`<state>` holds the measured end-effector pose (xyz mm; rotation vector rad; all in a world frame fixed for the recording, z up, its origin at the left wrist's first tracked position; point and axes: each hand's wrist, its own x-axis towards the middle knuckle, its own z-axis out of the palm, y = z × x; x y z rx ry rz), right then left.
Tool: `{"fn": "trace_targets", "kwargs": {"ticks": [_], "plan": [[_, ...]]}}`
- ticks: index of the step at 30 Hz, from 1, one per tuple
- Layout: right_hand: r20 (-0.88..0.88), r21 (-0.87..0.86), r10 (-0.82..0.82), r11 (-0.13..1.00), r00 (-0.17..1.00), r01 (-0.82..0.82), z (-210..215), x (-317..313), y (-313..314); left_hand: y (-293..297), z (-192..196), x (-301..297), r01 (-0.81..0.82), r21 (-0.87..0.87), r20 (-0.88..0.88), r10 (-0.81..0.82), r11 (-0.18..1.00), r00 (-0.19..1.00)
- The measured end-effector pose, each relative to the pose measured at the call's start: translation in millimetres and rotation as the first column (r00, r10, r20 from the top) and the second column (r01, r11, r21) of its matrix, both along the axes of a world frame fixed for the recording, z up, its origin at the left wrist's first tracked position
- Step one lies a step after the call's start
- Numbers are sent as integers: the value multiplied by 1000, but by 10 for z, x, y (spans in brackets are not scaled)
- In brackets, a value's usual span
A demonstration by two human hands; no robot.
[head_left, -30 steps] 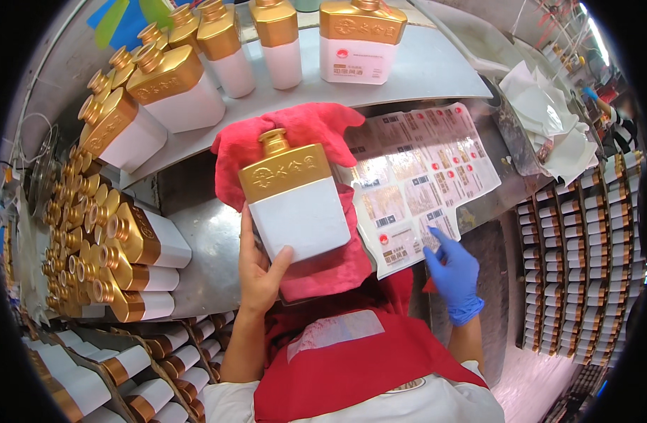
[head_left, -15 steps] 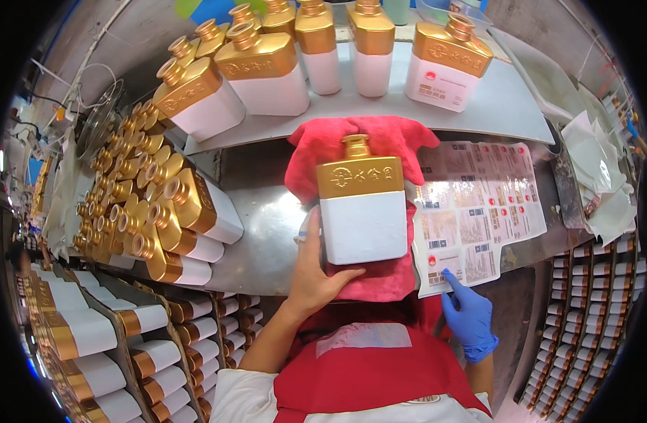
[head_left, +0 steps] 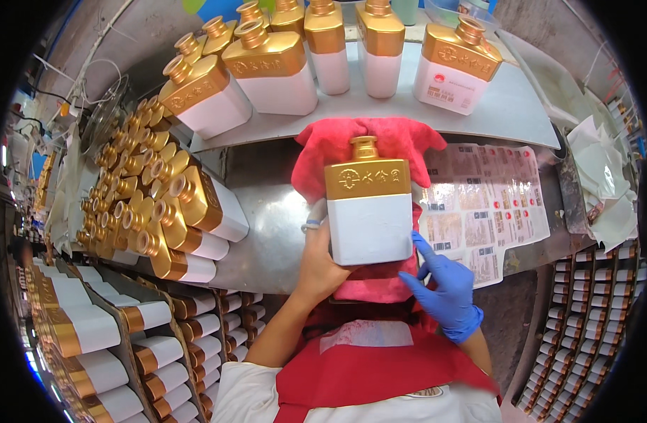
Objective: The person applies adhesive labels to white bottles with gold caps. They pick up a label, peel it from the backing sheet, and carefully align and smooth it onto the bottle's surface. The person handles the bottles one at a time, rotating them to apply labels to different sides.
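A white bottle (head_left: 371, 229) with a gold shoulder and neck lies tilted on a red cloth (head_left: 329, 151) in front of me. My left hand (head_left: 322, 262) grips its lower left side, thumb along the bottom edge and the other fingers partly hidden behind. On my right hand (head_left: 447, 289) is a blue glove; index finger and thumb are apart, the index tip at the bottle's lower right edge. Whether something thin clings to that fingertip I cannot make out. Beside the bottle, a sheet of printed labels (head_left: 510, 204) is partly covered by the gloved hand.
Several gold-and-white bottles (head_left: 270, 88) stand on a grey board (head_left: 517, 116) at the back; one bottle (head_left: 456, 67) there bears a printed label. More bottles (head_left: 196, 204) crowd the left. Racks of bottles (head_left: 154, 352) fill both lower sides. Crumpled white paper (head_left: 597, 169) lies far right.
My right hand has moved left and up from the label sheet's lower corner to the bottle's lower right edge. My left hand stays on the bottle; the whole view has shifted slightly.
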<state>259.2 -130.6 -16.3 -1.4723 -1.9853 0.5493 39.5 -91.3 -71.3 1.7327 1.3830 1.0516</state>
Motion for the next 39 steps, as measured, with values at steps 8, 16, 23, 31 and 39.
{"fn": "trace_targets", "kwargs": {"ticks": [8,16,23,31,39], "plan": [[0,47,14,999,1000,-14,-104,-140,172,11,-37,3,9,11,97,-10,1000,995],[-24,34,10,999,1000,-9,-109,-146,188,21,-43,5,-22,59,104,15,998,994],[30,68,20,997,999,-22,-114,-140,196,18,-61,15,-25,106,82,16,994,996],[32,72,10,997,999,-12,-137,-152,181,-10,-73,11,0,63,43,-3,998,999],[33,29,53,998,998,-54,-87,-97,188,-83,-17,3,44,-32,229,-36,999,973]]}}
